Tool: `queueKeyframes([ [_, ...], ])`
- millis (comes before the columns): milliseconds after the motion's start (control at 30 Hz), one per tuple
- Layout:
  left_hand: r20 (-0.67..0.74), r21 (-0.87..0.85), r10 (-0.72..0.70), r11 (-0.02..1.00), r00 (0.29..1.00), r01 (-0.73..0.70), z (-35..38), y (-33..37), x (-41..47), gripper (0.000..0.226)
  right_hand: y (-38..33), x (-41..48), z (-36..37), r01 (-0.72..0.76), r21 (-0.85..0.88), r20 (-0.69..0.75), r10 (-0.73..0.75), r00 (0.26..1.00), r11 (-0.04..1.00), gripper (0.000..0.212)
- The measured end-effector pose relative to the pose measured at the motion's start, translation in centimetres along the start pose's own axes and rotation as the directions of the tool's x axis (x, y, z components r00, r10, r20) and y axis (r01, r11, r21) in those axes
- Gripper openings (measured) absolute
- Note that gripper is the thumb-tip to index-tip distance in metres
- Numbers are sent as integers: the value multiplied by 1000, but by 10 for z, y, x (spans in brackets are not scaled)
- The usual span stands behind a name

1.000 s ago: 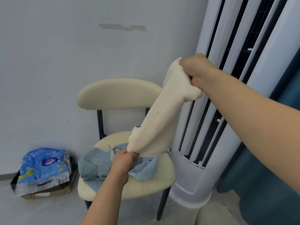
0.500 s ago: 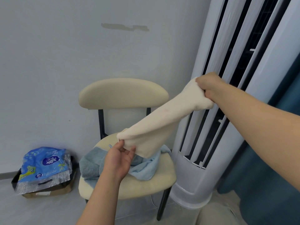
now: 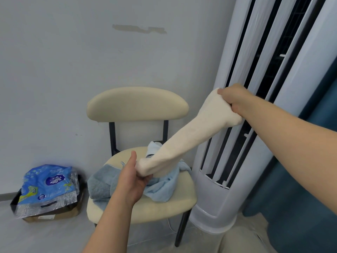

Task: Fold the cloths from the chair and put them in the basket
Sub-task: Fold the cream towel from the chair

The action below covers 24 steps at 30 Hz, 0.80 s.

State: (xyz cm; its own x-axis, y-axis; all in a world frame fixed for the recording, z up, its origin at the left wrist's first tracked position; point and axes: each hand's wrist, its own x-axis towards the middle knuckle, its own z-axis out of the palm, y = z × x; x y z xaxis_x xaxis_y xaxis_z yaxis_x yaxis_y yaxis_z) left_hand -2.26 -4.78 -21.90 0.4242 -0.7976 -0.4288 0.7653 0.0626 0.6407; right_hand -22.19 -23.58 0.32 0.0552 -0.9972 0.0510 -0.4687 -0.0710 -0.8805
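Far left on the floor: shiny blue plastic pack [image 3: 47,187] on a flat cardboard box [image 3: 54,215], not part of the job. Then the chair [image 3: 136,105], w/ a smooth cream padded seat & curved back on thin dark legs. A thick, nubby grey-blue cloth [image 3: 100,183] lies crumpled on the seat's left side.

Left hand [image 3: 133,178] is over the seat, thumb up, fingers curled under the low end of the cream cloth [image 3: 187,141]. Behind it a thinner light blue cloth [image 3: 164,187] is heaped mid-seat.

The cream cloth is soft terry, roped into a slanting tube, clear of the seat. Right hand [image 3: 235,99] is up by the white ribbed tower unit [image 3: 215,203], fist bunched round the top end.

Step, I'd say: first cloth lifted, being stretched out, no fold made yet. Next needs both hands to find corners & spread it flat, since the ends are wadded. Two cloths wait on the chair. Basket not in view.
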Motion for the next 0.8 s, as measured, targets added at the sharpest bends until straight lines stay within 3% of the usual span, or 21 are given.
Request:
queueKeyframes([
  [167,5,209,-191,960,982,185,-6,-10,2,32,-8,-7,4,293,-118,27,-292,956,949,37],
  [300,17,294,-244,928,970,228,-9,-12,0,38,-21,-20,0,529,-244,147,-508,849,813,24],
  [433,92,255,-250,942,964,220,-11,-10,4,44,-32,-38,-3,697,-315,226,-662,715,645,22],
  [600,184,134,-112,987,977,88,-11,-10,8,35,-30,-47,0,754,-342,201,-740,642,561,22],
  [800,111,177,213,957,971,-230,-22,-7,22,81,-13,-43,3,753,-337,159,-754,638,566,20],
])
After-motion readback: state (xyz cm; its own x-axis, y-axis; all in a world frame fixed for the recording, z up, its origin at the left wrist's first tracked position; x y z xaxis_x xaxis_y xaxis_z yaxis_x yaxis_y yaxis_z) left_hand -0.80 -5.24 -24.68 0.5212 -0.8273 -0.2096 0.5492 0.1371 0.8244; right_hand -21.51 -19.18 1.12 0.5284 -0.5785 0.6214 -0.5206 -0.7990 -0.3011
